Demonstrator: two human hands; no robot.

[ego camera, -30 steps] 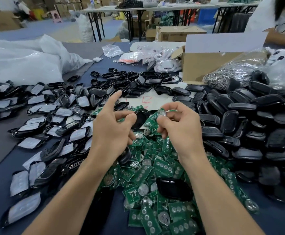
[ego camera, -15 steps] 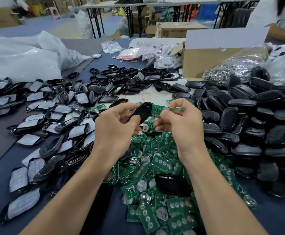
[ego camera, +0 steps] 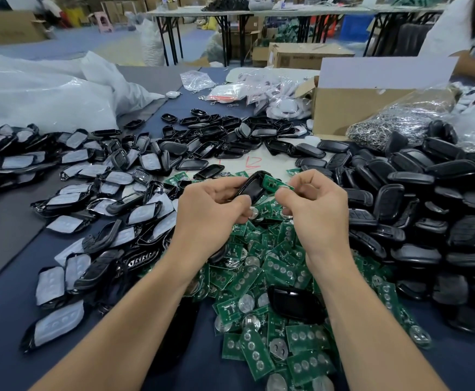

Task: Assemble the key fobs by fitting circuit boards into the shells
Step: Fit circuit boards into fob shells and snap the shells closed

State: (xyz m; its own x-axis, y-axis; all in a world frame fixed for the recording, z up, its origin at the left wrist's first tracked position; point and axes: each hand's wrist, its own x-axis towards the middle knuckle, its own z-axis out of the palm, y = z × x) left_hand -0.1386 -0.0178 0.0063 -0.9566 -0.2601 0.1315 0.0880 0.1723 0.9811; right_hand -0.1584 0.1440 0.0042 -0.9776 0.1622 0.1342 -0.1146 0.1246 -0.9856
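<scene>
Shell [ego camera: 250, 189] and circuit board [ego camera: 270, 183] held together above the board pile.
Black shell is pinched in left hand [ego camera: 211, 213], fingers closed on its lower end; green circuit board is gripped by right hand [ego camera: 316, 206], its edge touching the shell's upper right rim. Loose circuit boards [ego camera: 261, 280] are heaped below both hands, empty shells [ego camera: 417, 198] piled right of the right hand.

Both forearms were bare to the frame's lower edge, with no sleeves visible. The left hand [ego camera: 211, 213] and right hand [ego camera: 315, 210] wore no gloves, rings or watch.
</scene>
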